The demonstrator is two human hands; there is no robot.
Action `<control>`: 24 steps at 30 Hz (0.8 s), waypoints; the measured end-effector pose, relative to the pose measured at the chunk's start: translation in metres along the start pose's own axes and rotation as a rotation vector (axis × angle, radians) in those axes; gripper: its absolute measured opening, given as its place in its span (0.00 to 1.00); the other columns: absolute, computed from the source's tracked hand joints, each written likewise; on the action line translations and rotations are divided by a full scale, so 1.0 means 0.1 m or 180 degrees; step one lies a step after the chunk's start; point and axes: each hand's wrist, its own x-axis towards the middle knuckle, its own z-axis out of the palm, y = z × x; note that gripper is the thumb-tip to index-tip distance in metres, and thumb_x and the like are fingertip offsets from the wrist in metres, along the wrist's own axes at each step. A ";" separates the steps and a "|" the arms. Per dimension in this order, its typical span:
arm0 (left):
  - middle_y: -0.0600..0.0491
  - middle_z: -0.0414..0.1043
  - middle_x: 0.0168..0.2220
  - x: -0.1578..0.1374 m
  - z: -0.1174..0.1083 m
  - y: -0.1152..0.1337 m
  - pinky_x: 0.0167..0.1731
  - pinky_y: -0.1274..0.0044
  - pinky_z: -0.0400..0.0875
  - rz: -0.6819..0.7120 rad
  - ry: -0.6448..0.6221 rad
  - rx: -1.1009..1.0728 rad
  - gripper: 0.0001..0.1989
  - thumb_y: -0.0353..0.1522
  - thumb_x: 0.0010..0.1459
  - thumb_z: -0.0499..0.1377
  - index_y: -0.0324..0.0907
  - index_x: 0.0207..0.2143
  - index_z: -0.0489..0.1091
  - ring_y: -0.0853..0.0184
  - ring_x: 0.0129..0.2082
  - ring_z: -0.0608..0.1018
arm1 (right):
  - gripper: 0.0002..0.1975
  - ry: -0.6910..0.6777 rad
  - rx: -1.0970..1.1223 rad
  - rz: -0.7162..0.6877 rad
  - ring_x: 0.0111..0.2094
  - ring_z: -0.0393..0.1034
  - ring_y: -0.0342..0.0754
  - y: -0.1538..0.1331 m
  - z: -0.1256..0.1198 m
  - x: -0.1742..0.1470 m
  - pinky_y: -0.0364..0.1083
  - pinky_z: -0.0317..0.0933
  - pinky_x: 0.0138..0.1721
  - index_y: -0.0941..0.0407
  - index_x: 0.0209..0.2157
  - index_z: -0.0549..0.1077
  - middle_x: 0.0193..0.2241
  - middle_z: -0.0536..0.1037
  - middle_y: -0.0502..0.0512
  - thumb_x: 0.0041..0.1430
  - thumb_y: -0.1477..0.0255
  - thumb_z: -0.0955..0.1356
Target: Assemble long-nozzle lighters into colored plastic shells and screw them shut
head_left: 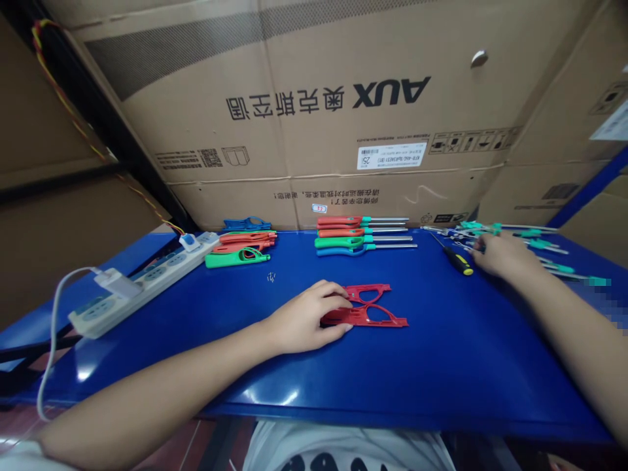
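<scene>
My left hand point(309, 317) rests on the table with its fingers curled over the left end of an opened red lighter handle shell point(373, 316). The thumb lies along the shell's near edge. Just behind it is the other red shell half point(367, 292), reached by the fingertips. At the right, my right hand point(500, 254) is among loose lighter nozzle parts point(534, 234) with teal collars and thin rods. Its fingers are drawn together at the white wires there; what lies between them is hidden. A black-and-yellow screwdriver point(458, 260) lies just left of that hand.
Several assembled lighters point(343, 242) lie in a row at the back middle. Coloured handle shells point(240, 258) are stacked at the back left, near small screws point(271, 277). A white power strip point(147, 281) runs along the left. Cardboard point(304, 150) stands behind the blue table point(432, 373).
</scene>
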 end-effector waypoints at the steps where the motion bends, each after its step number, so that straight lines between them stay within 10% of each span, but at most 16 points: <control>1: 0.45 0.73 0.53 0.00 0.00 -0.01 0.56 0.68 0.70 0.0043 -0.0009 -0.0003 0.15 0.33 0.62 0.63 0.42 0.51 0.74 0.59 0.54 0.74 | 0.11 0.0021 0.0010 -0.0002 0.49 0.70 0.62 0.00 0.01 0.01 0.51 0.64 0.42 0.57 0.41 0.72 0.45 0.72 0.68 0.65 0.65 0.63; 24: 0.48 0.76 0.49 0.04 -0.09 -0.09 0.51 0.70 0.72 0.0243 0.0035 0.0184 0.12 0.31 0.60 0.63 0.43 0.47 0.75 0.61 0.50 0.76 | 0.18 -0.0245 0.0496 -0.0091 0.43 0.74 0.54 0.25 -0.22 0.02 0.45 0.64 0.39 0.58 0.47 0.73 0.44 0.77 0.63 0.53 0.79 0.69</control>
